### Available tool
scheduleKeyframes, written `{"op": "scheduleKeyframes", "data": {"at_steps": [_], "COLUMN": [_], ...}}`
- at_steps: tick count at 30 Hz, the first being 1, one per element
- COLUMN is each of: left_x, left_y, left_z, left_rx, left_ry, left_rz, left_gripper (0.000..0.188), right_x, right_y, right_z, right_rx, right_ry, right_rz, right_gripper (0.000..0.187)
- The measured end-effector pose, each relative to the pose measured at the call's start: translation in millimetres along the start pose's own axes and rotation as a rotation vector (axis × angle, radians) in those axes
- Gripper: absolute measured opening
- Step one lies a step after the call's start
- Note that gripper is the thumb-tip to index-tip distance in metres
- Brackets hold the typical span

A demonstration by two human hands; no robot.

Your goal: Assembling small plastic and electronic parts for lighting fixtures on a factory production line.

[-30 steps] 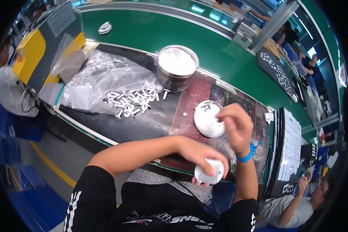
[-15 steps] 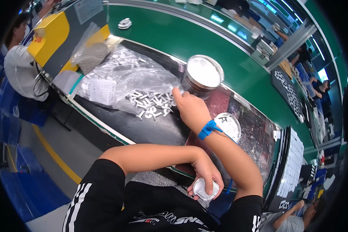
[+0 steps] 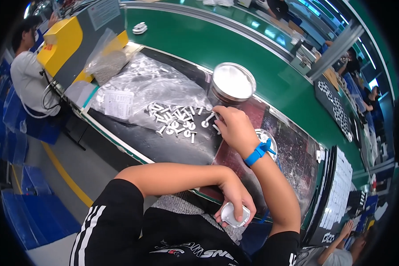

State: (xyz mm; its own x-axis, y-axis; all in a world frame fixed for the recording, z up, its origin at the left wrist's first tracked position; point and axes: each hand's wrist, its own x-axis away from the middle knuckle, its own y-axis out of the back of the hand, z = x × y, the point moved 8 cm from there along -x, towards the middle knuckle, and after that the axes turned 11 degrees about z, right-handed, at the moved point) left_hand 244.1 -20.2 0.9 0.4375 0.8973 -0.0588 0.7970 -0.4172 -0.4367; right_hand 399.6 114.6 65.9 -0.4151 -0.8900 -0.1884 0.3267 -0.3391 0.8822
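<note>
- The left hand (image 3: pixel 240 193) is grasping a white rounded part (image 3: pixel 230 216) off the near edge of the bench (image 3: pixel 173 148), presumably steadying it with the thumb across its face.
- White pegs (image 3: pixel 175 119) are lying between near and far edges, apparently for easy reach.
- The right hand (image 3: pixel 237 128) is hovering palm-down beside outlying pegs, fingers bending; whether it is pinching one cannot be told.

A: What's in L hand's grip (image 3: pixel 236 198)?
B: Wht. rounded plastic part (image 3: pixel 234 216), nr. tabletop (image 3: pixel 168 148) edge.
A: R hand's grip (image 3: pixel 236 127)?
B: At loose wht. flat-headed pins (image 3: pixel 175 124), nr. metal tin (image 3: pixel 233 82); can't tell if one's held. Blue wristband (image 3: pixel 258 153) that side. Clear plastic bag (image 3: pixel 150 82) behind pins.
</note>
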Motion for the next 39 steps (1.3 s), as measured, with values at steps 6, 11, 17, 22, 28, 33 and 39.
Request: {"op": "scheduleKeyframes", "data": {"at_steps": [6,11,17,22,28,33,39], "left_x": [5,2,7,7,6,7,7], "left_y": [9,11,19,20,23,22,23], "left_z": [-6,-16,-26,-31,-27,-32,-31], "left_rx": [0.006,0.058,0.006,0.074,0.089,0.097,0.092], "left_ry": [-0.076,-0.090,-0.213,-0.220,-0.245,-0.256,-0.266], "left_rz": [-0.076,-0.116,-0.213,-0.215,-0.231,-0.242,-0.241], "left_gripper": [0.037,0.039,0.039,0.041,0.041,0.040,0.040], "right_x": [60,138,161,154,148,142,142], "right_y": [64,85,86,79,72,65,69], "right_z": [-21,-95,-96,-86,-84,-82,-83], "right_rx": [-0.273,-0.733,-0.306,-0.209,-0.091,-0.050,-0.048], "right_ry": [-0.146,-0.322,-0.347,-0.202,-0.185,-0.179,-0.195], "right_rz": [-0.152,-0.369,-0.283,-0.309,-0.278,-0.186,-0.225], "right_gripper": [0.019,0.026,0.020,0.020,0.021,0.019,0.019]}}
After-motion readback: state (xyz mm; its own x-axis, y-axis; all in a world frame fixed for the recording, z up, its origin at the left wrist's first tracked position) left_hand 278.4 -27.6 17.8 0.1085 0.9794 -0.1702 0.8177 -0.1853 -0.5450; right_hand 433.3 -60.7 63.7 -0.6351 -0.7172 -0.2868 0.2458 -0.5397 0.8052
